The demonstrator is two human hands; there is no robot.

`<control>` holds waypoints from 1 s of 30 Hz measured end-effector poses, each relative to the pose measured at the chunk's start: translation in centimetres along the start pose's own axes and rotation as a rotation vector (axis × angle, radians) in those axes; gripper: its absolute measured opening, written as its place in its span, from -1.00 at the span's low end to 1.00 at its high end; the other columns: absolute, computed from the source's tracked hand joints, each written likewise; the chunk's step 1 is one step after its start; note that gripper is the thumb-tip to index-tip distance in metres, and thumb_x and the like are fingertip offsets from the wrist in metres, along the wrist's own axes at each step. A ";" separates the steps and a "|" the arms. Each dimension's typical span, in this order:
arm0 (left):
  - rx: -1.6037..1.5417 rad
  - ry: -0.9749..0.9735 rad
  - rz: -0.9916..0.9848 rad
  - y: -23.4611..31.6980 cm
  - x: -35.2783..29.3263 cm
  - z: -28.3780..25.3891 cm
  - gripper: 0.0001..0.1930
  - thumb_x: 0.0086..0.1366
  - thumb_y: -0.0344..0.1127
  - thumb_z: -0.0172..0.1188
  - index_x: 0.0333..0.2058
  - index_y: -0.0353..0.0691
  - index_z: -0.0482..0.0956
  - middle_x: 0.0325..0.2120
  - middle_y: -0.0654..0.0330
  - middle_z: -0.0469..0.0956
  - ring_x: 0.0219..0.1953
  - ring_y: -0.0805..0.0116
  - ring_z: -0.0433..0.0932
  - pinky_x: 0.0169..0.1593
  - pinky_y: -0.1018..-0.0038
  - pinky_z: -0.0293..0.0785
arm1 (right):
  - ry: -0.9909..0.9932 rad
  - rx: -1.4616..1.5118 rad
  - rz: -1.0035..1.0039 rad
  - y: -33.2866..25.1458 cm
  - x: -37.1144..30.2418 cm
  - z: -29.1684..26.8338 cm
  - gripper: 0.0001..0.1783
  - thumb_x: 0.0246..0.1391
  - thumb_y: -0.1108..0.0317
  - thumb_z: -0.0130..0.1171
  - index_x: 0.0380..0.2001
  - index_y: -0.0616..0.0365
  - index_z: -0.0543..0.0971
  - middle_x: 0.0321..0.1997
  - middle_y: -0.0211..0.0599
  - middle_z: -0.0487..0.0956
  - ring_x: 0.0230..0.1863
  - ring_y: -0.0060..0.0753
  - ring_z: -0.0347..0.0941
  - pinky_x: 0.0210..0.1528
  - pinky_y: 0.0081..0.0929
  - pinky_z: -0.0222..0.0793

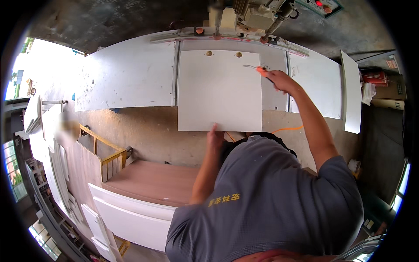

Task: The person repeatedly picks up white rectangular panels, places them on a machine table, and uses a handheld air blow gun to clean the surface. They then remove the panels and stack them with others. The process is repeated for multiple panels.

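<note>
A white rectangular panel (220,96) lies on the work table, its near edge reaching past the table toward my body. Two round holes (209,53) with tan, wood-coloured insides sit near its far edge. My left hand (214,136) grips the panel's near edge, thumb on top, the other fingers hidden beneath. Above the panel's far right side, my right hand (283,82) is closed around a hand tool (261,71) with an orange and black handle. Its thin, slightly bent metal tip points left toward the right-hand hole; its exact kind is unclear.
A drilling machine (257,17) stands beyond the table, behind a metal fence rail (174,37). White table wings (126,76) extend to both sides. At lower left are a yellow-framed cart (102,146), a brown board (150,181) and stacked white panels (131,214). An orange hose (288,129) crosses the floor.
</note>
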State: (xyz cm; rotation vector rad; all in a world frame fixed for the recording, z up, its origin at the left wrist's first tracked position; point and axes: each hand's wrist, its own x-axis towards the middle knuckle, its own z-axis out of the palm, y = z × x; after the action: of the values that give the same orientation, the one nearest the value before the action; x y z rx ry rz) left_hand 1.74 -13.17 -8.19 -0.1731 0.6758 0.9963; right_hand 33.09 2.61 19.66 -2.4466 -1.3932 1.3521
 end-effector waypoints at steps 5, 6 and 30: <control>0.227 0.036 0.225 2.1 -4.2 9.9 -0.66 0.23 -0.35 0.15 -0.06 -0.37 0.40 -0.18 0.16 0.50 -0.11 0.22 0.50 -0.03 0.27 0.45 | -0.410 0.069 0.188 15.5 -8.5 -10.1 -0.40 0.17 -0.22 -0.08 -0.43 0.15 0.56 -0.70 -0.34 0.50 -0.78 -0.57 0.34 -0.77 -0.55 0.16; 0.230 0.037 0.302 2.3 -4.6 11.5 -0.67 0.22 -0.38 0.15 -0.07 -0.38 0.40 -0.20 0.15 0.50 -0.12 0.23 0.51 -0.05 0.28 0.45 | -0.238 0.037 0.264 17.2 -9.5 -10.8 -0.39 0.17 -0.24 -0.09 -0.44 0.15 0.55 -0.70 -0.33 0.49 -0.77 -0.55 0.34 -0.78 -0.53 0.15; -0.614 0.755 1.649 -25.9 -36.0 17.0 -0.45 0.16 -0.47 0.12 0.16 -0.26 0.25 0.06 0.11 0.37 0.07 0.14 0.40 0.12 0.18 0.37 | -0.957 0.204 -0.381 -0.5 12.6 11.9 -0.56 0.23 0.07 0.02 0.07 0.05 0.39 -0.33 -0.38 0.54 -0.36 -0.57 0.48 -0.75 -0.63 0.18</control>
State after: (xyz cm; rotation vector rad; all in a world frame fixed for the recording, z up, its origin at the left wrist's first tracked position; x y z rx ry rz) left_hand 17.54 -45.83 22.39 -0.5878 1.1857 2.8074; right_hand 27.43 7.37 3.96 -1.2847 -1.5816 2.4971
